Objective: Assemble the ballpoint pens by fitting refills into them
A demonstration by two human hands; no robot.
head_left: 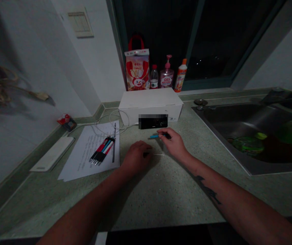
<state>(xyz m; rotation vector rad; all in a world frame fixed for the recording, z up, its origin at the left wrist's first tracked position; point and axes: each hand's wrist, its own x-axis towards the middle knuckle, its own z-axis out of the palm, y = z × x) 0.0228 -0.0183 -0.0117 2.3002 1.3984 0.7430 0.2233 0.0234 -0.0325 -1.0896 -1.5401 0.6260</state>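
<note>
My right hand (172,141) pinches a blue pen part (153,136), its blue end pointing left and a black section between the fingers. Just to the left and nearer to me, my left hand (137,157) is closed low over the counter. A thin pale rod (159,154), which looks like a pen refill, sticks out to the right from its fingers, with something dark at its near end. Several pens (102,150) in red, blue, white and black lie side by side on printed paper sheets (84,146), left of my left hand.
A black device (153,122) with a white cable (125,128) stands before a white box (148,105). Bottles (166,76) and a red bag (137,71) stand behind. The sink (238,136) is on the right; a white slab (52,154) and small carton (67,122) are left.
</note>
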